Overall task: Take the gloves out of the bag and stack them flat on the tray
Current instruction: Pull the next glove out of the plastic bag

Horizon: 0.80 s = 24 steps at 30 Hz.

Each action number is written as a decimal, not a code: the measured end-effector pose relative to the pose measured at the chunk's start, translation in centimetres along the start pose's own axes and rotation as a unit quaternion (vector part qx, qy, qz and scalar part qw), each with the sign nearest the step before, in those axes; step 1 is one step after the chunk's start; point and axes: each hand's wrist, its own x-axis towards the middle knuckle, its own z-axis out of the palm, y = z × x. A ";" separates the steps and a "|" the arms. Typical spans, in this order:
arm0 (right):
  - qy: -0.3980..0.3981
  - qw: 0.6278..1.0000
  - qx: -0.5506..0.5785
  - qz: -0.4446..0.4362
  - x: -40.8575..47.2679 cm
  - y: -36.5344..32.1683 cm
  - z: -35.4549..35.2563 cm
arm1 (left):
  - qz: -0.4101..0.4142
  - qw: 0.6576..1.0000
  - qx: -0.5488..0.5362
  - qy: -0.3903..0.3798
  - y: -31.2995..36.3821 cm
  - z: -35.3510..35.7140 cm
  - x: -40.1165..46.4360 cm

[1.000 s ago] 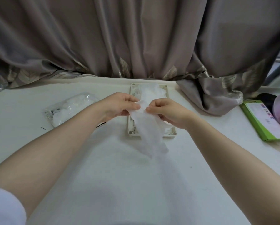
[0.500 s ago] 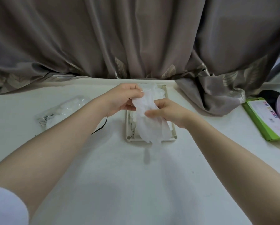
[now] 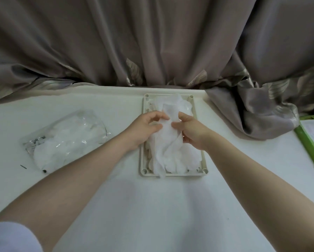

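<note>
Left of tray [image 3: 142, 160]: bag [image 3: 65, 140]; right: curtain [image 3: 252, 113], green box [image 3: 311, 142].

Between the bag [image 3: 65, 139] on my left and the tray [image 3: 142, 142] lies a bare strip of desk [image 3: 152, 206], crossed by my left forearm. The curtain [image 3: 252, 113] spills onto the desk just right of the tray; the green box [image 3: 311, 144] blocks the far right edge.

Two bare hands, the left hand [image 3: 143, 127] and the right hand [image 3: 193, 131], are showing over one white counter [image 3: 152, 206]. One cream rectangular plastic tray [image 3: 143, 157] is holding a heap of thin white translucent gloves [image 3: 172, 148], too overlapped to count. One clear crinkled plastic bag [image 3: 65, 140] and one green flat box [image 3: 312, 142] are lying there.
</note>
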 end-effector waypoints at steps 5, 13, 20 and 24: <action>0.007 0.997 -0.071 -0.035 1.4 -1.2 -0.9 | -0.010 0.999 0.051 -0.005 -0.8 0.1 2.4; -0.042 0.998 -0.030 0.031 1.9 -0.2 -4.1 | -0.025 0.998 -0.039 -0.036 -1.5 0.4 4.2; -0.110 0.980 0.135 -0.095 -0.7 -0.6 -4.5 | 0.055 0.967 0.243 0.045 0.0 1.4 3.3; -0.092 0.983 0.085 -0.130 -3.3 -2.0 -3.3 | -0.013 0.999 0.033 0.023 2.8 2.7 1.6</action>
